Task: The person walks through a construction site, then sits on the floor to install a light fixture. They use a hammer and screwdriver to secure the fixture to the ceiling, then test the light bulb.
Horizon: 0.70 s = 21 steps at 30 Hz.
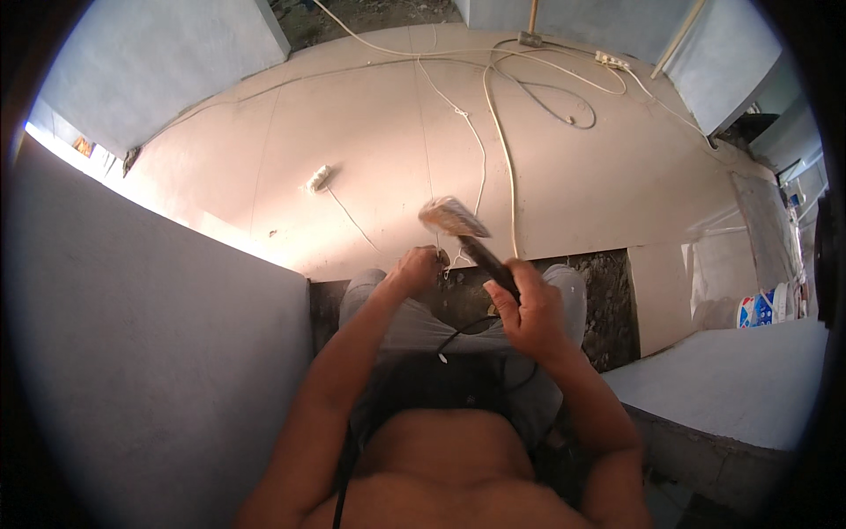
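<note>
My right hand [531, 310] is wrapped round the dark handle of a hammer [485, 264], whose pale, motion-smeared head is raised over the edge of the tiled floor [352, 132]. Lower and to the left, my left hand [414, 271] is closed at that edge, between my knees. Its fingertips meet near a small dark thing that I cannot make out. Thin white string [481, 167] runs across the tiles and ends in loose loops just right of those fingers. Bare dark ground [608, 309] shows around my legs below the tile edge.
A spool of white string [318, 179] lies on the tiles, its loose end trailing. Cream cable [507, 159] winds to a power strip [611, 60]; a mallet [530, 39] stands near the far wall. Grey walls [159, 353] flank me. A printed bucket [765, 307] sits at right.
</note>
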Motion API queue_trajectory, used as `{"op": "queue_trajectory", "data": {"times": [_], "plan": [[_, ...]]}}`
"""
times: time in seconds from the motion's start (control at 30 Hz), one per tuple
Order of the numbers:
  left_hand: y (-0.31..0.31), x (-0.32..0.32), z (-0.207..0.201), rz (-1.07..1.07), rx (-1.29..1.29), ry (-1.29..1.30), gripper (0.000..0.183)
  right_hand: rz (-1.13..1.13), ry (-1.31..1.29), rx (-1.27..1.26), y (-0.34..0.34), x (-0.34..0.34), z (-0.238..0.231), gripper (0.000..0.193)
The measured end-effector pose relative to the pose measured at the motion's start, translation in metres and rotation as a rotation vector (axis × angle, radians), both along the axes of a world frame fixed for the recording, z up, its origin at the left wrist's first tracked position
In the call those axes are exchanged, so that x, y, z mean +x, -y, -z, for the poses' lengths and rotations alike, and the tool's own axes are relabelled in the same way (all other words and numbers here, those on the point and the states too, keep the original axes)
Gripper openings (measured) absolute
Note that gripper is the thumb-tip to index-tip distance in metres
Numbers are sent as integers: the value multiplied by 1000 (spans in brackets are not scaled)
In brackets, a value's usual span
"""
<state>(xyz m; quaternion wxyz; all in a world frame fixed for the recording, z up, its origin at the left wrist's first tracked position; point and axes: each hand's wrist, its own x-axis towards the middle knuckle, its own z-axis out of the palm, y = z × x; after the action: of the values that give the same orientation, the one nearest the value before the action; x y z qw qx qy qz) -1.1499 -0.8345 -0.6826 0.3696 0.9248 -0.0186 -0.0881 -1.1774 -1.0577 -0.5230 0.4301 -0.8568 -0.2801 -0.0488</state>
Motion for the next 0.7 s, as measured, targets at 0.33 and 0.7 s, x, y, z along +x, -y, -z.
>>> {"op": "queue_trajectory", "data": {"times": [0.33,0.7], "plan": [[-1,7,21,44,11,-12,17,-39,-340,-377,11,14,46,28],[6,4,3,26,-14,20,16,19,-128,-345,4,2,50,27]]}}
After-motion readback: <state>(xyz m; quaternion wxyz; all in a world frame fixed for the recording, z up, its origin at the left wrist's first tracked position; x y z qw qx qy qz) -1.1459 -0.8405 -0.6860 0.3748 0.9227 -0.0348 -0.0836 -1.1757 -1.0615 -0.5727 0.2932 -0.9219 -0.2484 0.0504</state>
